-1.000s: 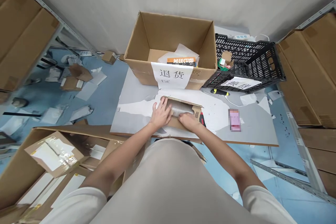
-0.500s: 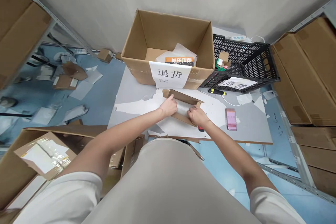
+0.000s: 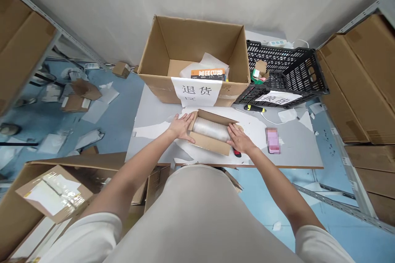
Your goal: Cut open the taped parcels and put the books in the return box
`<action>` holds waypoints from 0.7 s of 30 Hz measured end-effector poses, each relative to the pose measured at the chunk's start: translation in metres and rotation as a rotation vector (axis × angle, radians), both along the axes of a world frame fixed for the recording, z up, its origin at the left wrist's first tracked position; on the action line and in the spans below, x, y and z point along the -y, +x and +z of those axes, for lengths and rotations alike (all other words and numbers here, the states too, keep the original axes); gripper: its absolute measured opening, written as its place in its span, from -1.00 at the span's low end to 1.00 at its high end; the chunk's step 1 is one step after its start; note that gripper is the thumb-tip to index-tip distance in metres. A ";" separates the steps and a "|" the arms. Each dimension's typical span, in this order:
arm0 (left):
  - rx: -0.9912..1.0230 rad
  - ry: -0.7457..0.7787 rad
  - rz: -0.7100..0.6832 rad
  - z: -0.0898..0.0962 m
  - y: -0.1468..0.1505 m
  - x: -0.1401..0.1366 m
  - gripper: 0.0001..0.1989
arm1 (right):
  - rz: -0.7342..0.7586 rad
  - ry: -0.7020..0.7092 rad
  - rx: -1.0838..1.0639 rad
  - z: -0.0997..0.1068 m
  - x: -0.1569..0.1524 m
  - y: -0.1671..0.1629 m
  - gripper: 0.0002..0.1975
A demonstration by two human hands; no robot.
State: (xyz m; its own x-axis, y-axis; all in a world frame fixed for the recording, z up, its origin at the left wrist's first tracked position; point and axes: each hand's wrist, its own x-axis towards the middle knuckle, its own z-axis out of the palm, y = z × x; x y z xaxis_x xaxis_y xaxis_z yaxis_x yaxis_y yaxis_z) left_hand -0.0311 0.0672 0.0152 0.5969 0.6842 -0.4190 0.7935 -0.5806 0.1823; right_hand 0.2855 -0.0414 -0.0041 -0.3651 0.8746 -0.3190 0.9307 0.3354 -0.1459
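A small open cardboard box [image 3: 212, 143] lies on the table in front of me, its long flaps standing up. Inside it is a long bundle [image 3: 211, 128] in whitish, translucent wrap; what the wrap covers I cannot make out. My left hand [image 3: 182, 127] rests flat with fingers spread at the box's left end. At the opposite end my right hand [image 3: 239, 137] has its fingers stretched out over the end flap and the edge of the bundle. A red and black object [image 3: 237, 153] shows partly beneath the right hand.
Behind stands a large labelled carton [image 3: 162, 90] holding an orange-black package [image 3: 208, 74]. To its right is a black plastic crate [image 3: 296, 78]. A yellow-black tool [image 3: 254, 108] and a pink phone [image 3: 273, 140] lie on the table [image 3: 296, 148]. Another big carton [image 3: 77, 160] stands at lower left.
Both hands have gone from gripping inside the small box to lying open at its two ends. The left hand moved left, and more of the wrapped bundle shows.
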 end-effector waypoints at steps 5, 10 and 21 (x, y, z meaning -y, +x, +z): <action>0.094 0.085 -0.066 -0.010 0.003 0.016 0.27 | -0.018 -0.003 0.044 0.007 -0.007 -0.006 -0.35; 0.161 0.136 -0.024 -0.017 0.014 0.045 0.24 | -0.169 -0.113 0.156 0.015 -0.016 -0.050 -0.41; 0.111 0.147 0.136 -0.012 0.027 0.064 0.15 | -0.638 -0.474 0.137 -0.029 -0.074 -0.079 -0.06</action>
State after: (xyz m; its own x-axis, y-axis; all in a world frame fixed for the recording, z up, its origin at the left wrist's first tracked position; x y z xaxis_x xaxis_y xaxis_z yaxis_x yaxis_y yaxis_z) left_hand -0.0041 0.0028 0.0036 0.5316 0.8107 -0.2453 0.8462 -0.4961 0.1944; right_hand 0.2066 0.0328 -0.0326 0.2283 0.6618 -0.7141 0.9418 -0.3360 -0.0102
